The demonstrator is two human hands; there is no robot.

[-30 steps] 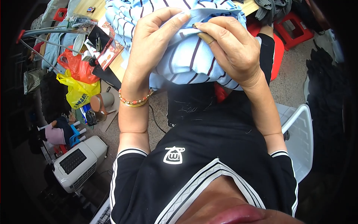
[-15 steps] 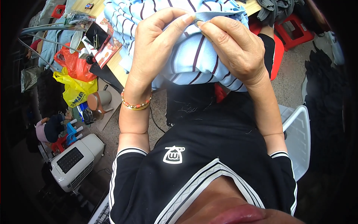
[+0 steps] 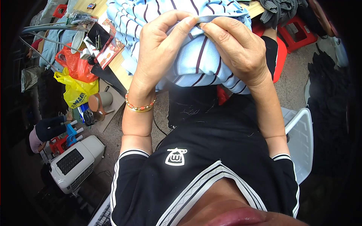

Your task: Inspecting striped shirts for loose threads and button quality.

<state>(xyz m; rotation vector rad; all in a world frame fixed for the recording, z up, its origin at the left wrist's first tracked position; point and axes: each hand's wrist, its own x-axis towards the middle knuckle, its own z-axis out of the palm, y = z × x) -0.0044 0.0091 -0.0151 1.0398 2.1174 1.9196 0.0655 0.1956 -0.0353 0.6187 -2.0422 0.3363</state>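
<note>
A light blue knit garment with dark and white stripes [image 3: 190, 62] lies bunched on the table in front of me. My left hand [image 3: 156, 51] pinches its plain blue edge band [image 3: 222, 17] between thumb and forefinger. Close beside it, my right hand [image 3: 241, 49] is closed on the same band, thumb and forefinger pressed together. The two sets of fingertips are almost touching. Whatever small part of the band lies between them is mostly hidden by the fingers.
Left of the garment, the wooden table [image 3: 120, 69] carries a dark box [image 3: 98, 35] and papers. Red [image 3: 77, 64] and yellow [image 3: 77, 88] plastic bags hang near its edge. A red stool [image 3: 299, 35] and white plastic basket [image 3: 301, 135] stand right. A person [image 3: 45, 132] bends at far left.
A small round button seen between my fingertips is now covered, and the band has folded over there. Both hands keep their pinch nearly in place. The person at far left has bent lower.
</note>
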